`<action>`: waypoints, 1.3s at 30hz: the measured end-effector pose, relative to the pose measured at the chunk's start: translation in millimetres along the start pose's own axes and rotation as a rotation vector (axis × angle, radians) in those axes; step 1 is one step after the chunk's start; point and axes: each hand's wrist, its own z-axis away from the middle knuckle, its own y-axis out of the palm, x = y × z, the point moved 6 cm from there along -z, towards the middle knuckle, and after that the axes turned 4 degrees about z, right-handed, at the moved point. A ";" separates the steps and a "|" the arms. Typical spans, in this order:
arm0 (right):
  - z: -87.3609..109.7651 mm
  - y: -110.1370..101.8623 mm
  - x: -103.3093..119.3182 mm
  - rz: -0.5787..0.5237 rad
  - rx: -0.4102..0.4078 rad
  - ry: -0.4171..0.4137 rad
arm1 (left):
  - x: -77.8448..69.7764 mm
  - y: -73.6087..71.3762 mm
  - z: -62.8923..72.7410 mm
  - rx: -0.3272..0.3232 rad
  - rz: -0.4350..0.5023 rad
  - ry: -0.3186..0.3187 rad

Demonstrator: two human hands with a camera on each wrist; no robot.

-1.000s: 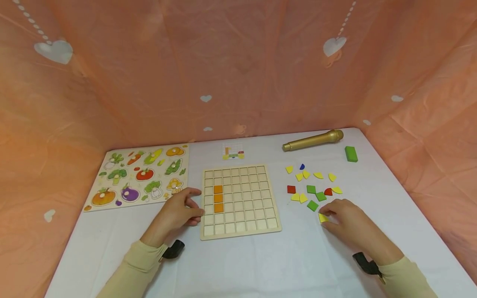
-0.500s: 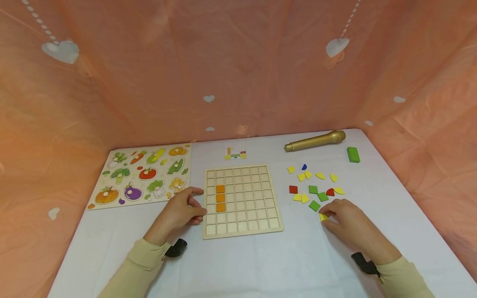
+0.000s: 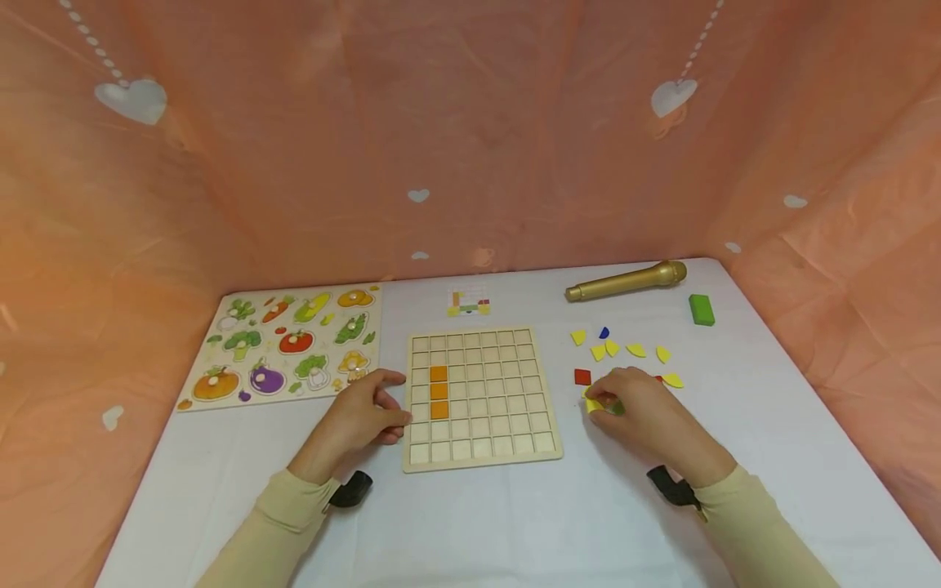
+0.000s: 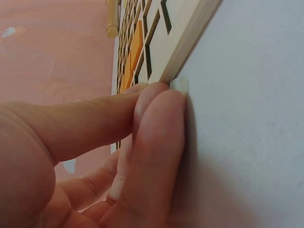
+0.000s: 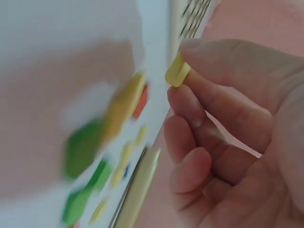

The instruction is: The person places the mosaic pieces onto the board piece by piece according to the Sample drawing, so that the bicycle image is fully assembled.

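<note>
A wooden grid board lies in the middle of the table, with three orange square tiles in a column near its left side. My left hand holds the board's left edge; in the left wrist view the thumb and a finger pinch that edge. My right hand pinches a small yellow tile between thumb and fingertips, raised off the table. Below and around it lie loose tiles: a red square, yellow quarter-round pieces, a blue half-round. The hand partly hides the green tiles.
A vegetable peg puzzle lies at the left. Behind the board is a small pattern card. A gold microphone and a green block lie at the back right. Orange cloth walls surround the table.
My right hand has moved left with the yellow tile, from beside the green tiles to over them. The left hand stays at the board's edge. The head view has shifted slightly.
</note>
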 end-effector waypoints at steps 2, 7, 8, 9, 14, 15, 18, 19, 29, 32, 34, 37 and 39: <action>-12.4 2.7 13.2 -0.008 -0.012 -0.039 | -0.2 0.0 0.0 -0.001 -0.001 -0.006; -42.2 12.5 46.6 -0.038 0.006 -0.079 | 0.2 0.3 0.3 -0.002 -0.001 -0.011; -47.3 14.6 52.9 -0.042 0.014 -0.082 | 0.3 0.5 0.4 -0.004 0.000 -0.011; -52.2 16.5 59.0 -0.052 0.019 -0.087 | 0.3 0.9 0.4 -0.003 0.002 -0.009; -74.8 27.5 85.5 -0.089 0.055 -0.101 | 0.6 2.7 0.0 0.004 0.014 -0.010; -78.8 29.9 90.3 -0.096 0.063 -0.105 | 0.5 2.9 0.1 0.005 0.017 -0.010; -90.5 37.7 103.0 -0.120 0.085 -0.105 | 0.6 2.4 0.5 0.001 0.014 -0.007; -94.1 40.1 107.1 -0.122 0.085 -0.112 | 0.4 2.0 0.7 -0.001 0.014 -0.006; -115.0 60.1 132.4 -0.163 0.067 -0.157 | 4.0 2.3 1.0 -0.012 0.008 -0.024; -117.0 64.8 135.6 -0.157 0.075 -0.154 | 4.9 2.7 1.4 -0.013 0.003 -0.023; -118.1 65.3 137.5 -0.149 0.067 -0.159 | 4.8 2.6 1.3 -0.014 0.001 -0.018; -119.8 62.9 139.5 -0.134 0.039 -0.168 | 3.4 1.9 0.8 -0.017 0.002 -0.009; -121.3 61.3 140.2 -0.128 0.022 -0.170 | 2.3 1.1 0.2 -0.017 0.003 0.000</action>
